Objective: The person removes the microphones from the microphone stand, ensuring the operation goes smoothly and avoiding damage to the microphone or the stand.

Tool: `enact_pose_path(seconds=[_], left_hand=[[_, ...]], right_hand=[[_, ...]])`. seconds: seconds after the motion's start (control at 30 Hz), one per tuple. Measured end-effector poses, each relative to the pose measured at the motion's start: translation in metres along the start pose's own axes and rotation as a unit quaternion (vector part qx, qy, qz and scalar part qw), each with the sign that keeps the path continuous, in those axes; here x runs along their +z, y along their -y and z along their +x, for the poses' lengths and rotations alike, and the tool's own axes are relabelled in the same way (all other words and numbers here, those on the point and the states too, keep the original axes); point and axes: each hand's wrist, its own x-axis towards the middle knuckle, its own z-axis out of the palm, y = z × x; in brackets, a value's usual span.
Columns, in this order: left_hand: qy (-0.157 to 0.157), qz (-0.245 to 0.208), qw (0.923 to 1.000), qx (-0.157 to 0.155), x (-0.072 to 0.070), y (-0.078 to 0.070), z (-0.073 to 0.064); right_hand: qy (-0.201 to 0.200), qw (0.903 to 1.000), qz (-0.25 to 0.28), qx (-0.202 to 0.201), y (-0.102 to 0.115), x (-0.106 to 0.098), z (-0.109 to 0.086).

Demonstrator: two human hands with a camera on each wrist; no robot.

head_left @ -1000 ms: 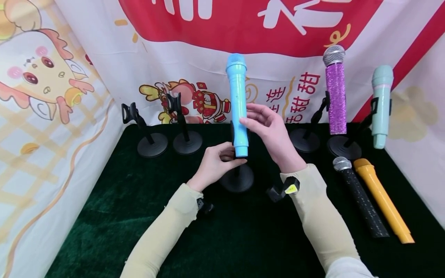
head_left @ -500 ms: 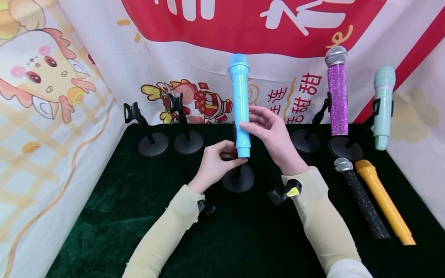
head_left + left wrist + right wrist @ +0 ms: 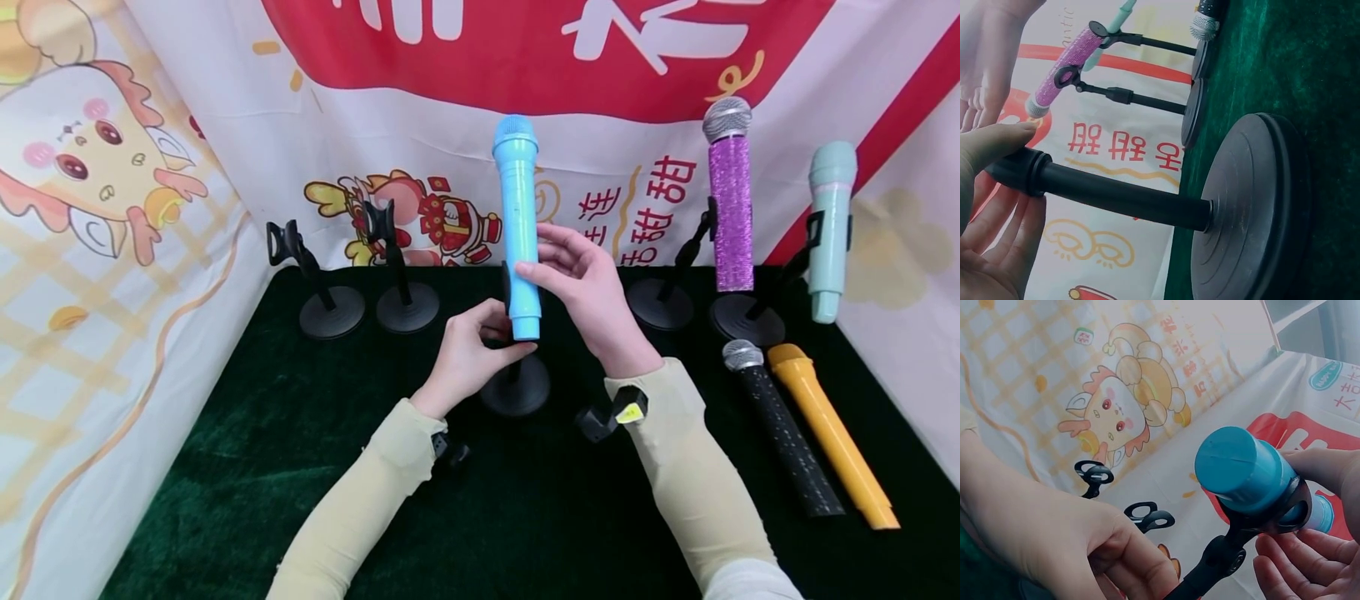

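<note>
A light blue microphone [image 3: 517,200] stands nearly upright in the middle of the head view. My right hand [image 3: 588,296] holds its lower body from the right, thumb in front. In the right wrist view the black clip [image 3: 1294,509] of a stand wraps around the microphone, with its blunt blue end toward the camera. My left hand [image 3: 467,358] grips the upper part of that stand's black pole [image 3: 1122,197], just below the microphone, between thumb and fingers. The stand's round base [image 3: 516,390] rests on the green cloth.
Two bare stands [image 3: 330,312] [image 3: 407,308] are at the back left. On the right, stands hold a purple glitter microphone [image 3: 731,212] and a mint microphone [image 3: 828,233]. A black microphone [image 3: 787,442] and a yellow one [image 3: 836,442] lie on the green cloth [image 3: 525,517].
The head view has shifted very slightly. My right thumb sits a little lower on the blue microphone than a second ago; the left hand keeps its grip on the stand.
</note>
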Motion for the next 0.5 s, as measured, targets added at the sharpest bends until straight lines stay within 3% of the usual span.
enact_pose_path(seconds=[0.5], left_hand=[[-0.003, -0.001, 0.9998, 0.02, 0.0007, 0.0026, 0.0019]], right_hand=[[-0.03, 0.9995, 0.004, -0.011, -0.0021, 0.0085, 0.0046]])
